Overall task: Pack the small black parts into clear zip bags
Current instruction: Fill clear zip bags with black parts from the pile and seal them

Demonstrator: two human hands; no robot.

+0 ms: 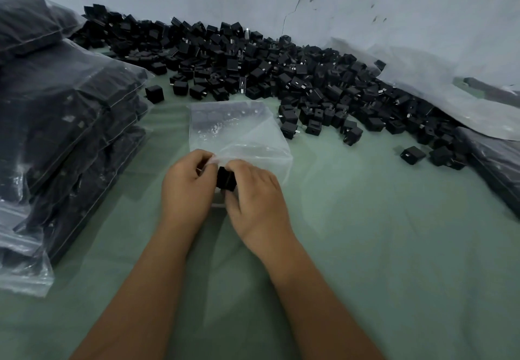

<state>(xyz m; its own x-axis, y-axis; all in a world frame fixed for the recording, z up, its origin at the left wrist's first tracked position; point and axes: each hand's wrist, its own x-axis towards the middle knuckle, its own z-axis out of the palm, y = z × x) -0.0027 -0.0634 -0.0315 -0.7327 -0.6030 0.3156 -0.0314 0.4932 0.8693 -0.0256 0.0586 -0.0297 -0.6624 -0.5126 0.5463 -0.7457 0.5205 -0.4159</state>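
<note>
Boxy black part (226, 178) at crinkly clear bag (239, 131) mouth, between hands.

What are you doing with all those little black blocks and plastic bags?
A person is packing small black cube-shaped plastic parts into clear zip bags. The left hand pinches the mouth of a clear plastic bag that already has some parts in its far end, while the right hand holds one black part at the opening. A big pile of loose black parts waits behind on the green cloth, and filled bags are stacked on the left.
</note>
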